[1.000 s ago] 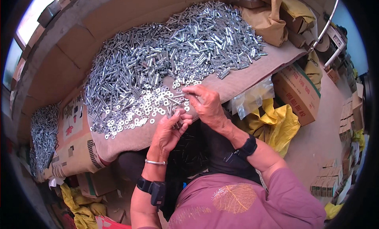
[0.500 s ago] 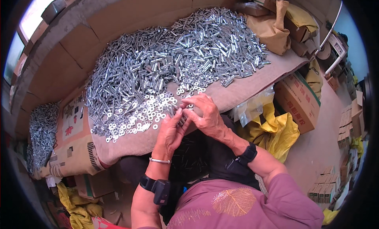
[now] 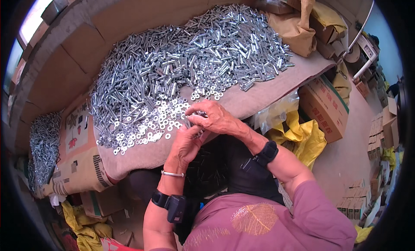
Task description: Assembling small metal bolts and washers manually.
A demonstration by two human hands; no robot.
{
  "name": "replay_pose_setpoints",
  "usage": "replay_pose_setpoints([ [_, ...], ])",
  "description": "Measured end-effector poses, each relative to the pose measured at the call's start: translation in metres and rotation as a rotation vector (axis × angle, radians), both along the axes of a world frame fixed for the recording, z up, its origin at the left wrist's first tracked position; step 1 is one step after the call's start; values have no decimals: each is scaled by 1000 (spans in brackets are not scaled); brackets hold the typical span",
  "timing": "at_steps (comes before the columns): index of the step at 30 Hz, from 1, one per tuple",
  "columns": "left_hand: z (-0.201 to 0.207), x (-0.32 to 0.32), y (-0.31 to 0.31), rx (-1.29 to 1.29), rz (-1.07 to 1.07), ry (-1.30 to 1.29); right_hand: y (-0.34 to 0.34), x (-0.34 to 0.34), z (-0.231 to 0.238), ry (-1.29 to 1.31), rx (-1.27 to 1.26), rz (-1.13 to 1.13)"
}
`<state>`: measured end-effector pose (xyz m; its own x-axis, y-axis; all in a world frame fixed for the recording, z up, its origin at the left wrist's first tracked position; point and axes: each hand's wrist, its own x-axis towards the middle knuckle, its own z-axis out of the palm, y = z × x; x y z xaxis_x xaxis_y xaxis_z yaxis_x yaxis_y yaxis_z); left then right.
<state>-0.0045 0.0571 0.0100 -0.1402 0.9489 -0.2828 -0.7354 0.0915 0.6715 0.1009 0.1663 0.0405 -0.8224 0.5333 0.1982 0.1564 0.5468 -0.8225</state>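
In front of me my left hand is closed around a few small silvery metal pieces, which look like bolts or sleeves. From the right my right hand bends over it, thumb and fingers pinched at the top of those pieces. What exactly its fingertips grip is hidden. Just beyond the hands lie loose flat washers on a padded brown cloth. A smaller group of washers lies beyond my right hand. Behind them spreads a large heap of short metal sleeves and bolts.
Another heap of metal fasteners lies at the far left on a patterned cloth. A cardboard wall backs the surface. On the right stand a carton, a yellow bag and stacks of small boxes.
Both hands have shifted slightly left. My right hand's fingers now curl further over the top of the left hand. The view has shifted slightly.
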Motion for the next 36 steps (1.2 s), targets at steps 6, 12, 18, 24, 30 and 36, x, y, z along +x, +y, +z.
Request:
replay_pose_setpoints([
  [6,-14,-5,6,54,114,-333,-6,14,-1,257,265,-137],
  [12,-7,4,4,183,196,-331,-40,30,11,119,74,-292],
  [18,0,13,3,221,172,-208,-45,25,-6,117,-72,-323],
  [24,0,12,-1,199,205,-323,-43,27,-13,181,-248,-261],
  [30,8,4,-10,103,241,-389,-10,44,-3,202,-129,-431],
  [36,9,8,-31,-88,79,-152,-28,49,7,110,345,-239],
])
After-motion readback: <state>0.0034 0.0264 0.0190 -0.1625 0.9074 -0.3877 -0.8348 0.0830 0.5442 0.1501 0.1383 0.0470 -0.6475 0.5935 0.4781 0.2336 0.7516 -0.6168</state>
